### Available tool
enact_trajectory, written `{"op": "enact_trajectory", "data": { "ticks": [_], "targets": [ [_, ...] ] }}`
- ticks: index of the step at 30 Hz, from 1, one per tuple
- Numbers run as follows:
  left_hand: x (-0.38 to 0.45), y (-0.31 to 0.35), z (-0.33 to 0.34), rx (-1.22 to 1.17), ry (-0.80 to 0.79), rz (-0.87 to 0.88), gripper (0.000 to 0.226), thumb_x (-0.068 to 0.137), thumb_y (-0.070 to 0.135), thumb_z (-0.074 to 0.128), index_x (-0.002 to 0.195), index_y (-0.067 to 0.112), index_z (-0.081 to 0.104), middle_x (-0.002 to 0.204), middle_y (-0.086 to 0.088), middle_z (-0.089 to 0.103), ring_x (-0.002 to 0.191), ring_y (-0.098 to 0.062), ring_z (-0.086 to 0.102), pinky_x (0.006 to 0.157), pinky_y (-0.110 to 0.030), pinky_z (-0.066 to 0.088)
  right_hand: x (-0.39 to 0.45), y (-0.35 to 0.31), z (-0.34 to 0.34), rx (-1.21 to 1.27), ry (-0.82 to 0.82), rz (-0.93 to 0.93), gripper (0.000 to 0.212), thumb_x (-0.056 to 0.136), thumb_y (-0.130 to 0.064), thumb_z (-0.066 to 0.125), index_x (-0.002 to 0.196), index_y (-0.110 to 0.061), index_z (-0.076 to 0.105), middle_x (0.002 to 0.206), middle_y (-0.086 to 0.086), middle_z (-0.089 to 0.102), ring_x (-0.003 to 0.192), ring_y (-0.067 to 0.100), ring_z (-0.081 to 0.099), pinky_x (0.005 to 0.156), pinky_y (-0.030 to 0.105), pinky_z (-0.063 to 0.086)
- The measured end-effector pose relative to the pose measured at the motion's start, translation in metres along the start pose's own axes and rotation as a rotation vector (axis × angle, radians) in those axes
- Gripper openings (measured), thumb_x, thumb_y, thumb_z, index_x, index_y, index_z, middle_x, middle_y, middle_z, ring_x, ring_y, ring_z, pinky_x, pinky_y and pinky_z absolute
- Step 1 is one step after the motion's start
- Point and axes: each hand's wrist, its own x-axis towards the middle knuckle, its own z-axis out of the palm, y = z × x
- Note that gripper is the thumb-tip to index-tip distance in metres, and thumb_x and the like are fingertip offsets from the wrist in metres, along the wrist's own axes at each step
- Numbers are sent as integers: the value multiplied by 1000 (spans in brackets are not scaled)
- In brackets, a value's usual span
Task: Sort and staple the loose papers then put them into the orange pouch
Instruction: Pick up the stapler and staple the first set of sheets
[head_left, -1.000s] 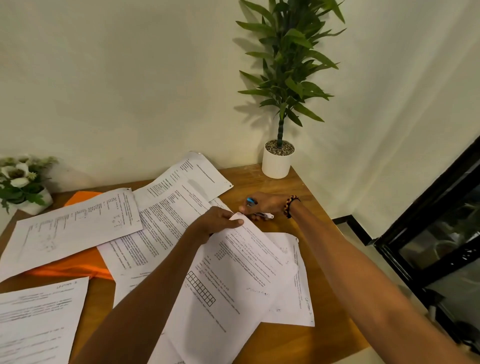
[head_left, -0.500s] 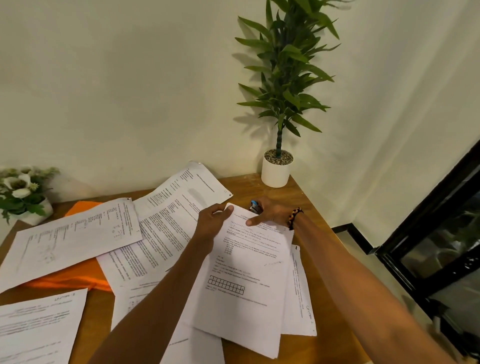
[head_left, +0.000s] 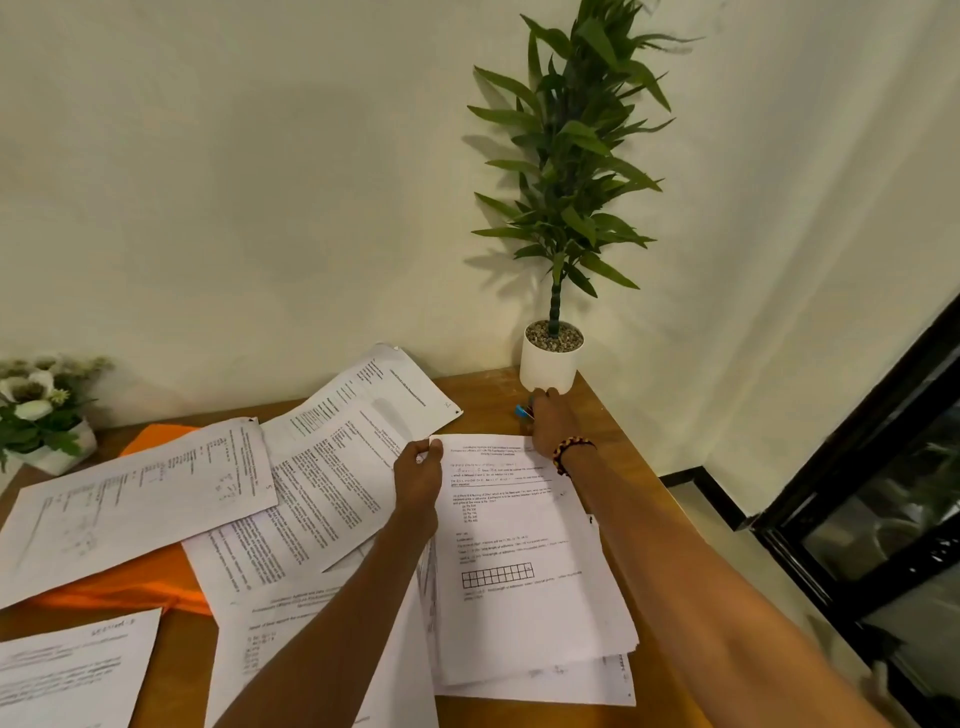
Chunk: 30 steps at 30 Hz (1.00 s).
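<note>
while most sheets lie scattered near the front edge of the table (head_left: 613, 415), sorting looks barely begun: one small stack (head_left: 524, 561) sits squared at the right. the left hand (head_left: 418, 475) pinches that stack's top left corner. farther on, the right hand (head_left: 548, 421) reaches to a small blue stapler (head_left: 521, 412); whether its fingers close on it i cannot tell. the orange pouch (head_left: 124, 582) lies at the left under loose papers (head_left: 135, 499), nothing in it yet, stapling seemingly still ahead.

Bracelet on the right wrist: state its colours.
Bracelet: black, red and yellow beads, head view.
</note>
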Motion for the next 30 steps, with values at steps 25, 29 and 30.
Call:
{"op": "enact_trajectory", "data": {
  "ticks": [25, 29, 30],
  "targets": [
    [19, 6, 63, -55, 105, -91, 14, 108, 26, 42, 120, 26, 49, 123, -3, 62, 106, -25, 65, 90, -45, 59, -13, 20, -7, 31, 236, -53, 15, 91, -12, 65, 100, -1, 64, 108, 21, 61, 101, 35, 58, 69, 33, 39],
    [13, 12, 71, -43, -25, -134, 39, 107, 25, 45, 145, 30, 38, 133, 1, 59, 103, -25, 70, 59, -32, 62, -22, 25, 4, -34, 148, -47, 21, 96, -18, 61, 110, -2, 62, 114, 19, 63, 108, 33, 55, 81, 36, 42],
    [11, 15, 69, -19, -52, -149, 50, 106, 25, 47, 152, 32, 28, 136, 1, 56, 104, -25, 70, 54, -30, 60, -22, 25, 6, -36, 138, -37, 21, 97, -19, 59, 111, -3, 61, 115, 18, 63, 108, 32, 54, 83, 35, 41]
  ]
}}
